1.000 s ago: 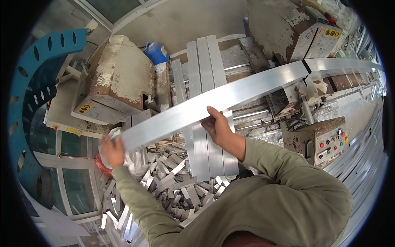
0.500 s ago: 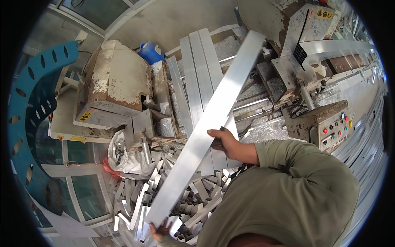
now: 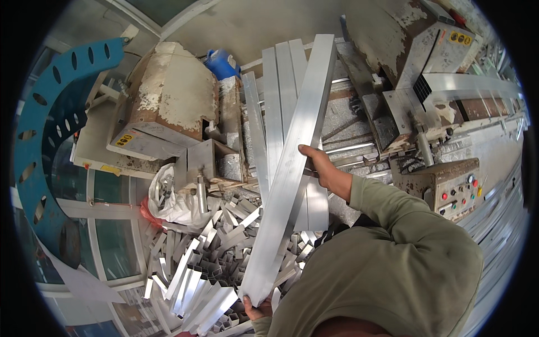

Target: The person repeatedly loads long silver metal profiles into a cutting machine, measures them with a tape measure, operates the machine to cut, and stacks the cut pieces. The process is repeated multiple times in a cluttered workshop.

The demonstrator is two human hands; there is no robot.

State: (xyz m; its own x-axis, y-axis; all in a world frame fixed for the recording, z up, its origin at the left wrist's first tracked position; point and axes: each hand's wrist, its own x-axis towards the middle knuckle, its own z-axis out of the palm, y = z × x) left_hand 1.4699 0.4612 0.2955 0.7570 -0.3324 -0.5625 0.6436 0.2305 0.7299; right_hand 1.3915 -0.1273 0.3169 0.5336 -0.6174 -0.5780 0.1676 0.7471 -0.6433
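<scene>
A long silvery aluminium profile [image 3: 297, 146] slants across the middle of the view, its far end over the machine bed and its near end low over a scrap heap. My right hand [image 3: 324, 169] grips it near the middle, thumb on top and fingers under its right edge. Down at the near end, my left hand [image 3: 257, 309] is closed round the lower corner, with its fingers partly hidden. Beneath the held profile, several similar aluminium profiles [image 3: 272, 84] lie side by side on the machine bed, partly covered by it.
A worn saw housing [image 3: 163, 95] stands left and another [image 3: 387, 39] right. A button control box [image 3: 455, 194] sits at right. Short metal offcuts [image 3: 196, 269] pile up below, beside a white sack [image 3: 174, 208]. A blue curved guard [image 3: 33, 135] rises far left; a blue jug [image 3: 223, 64] stands behind.
The held profile has turned steeper, its far end swinging left and its near end moving right. Both hands have shifted with it, still gripping. The view has also shifted slightly.
</scene>
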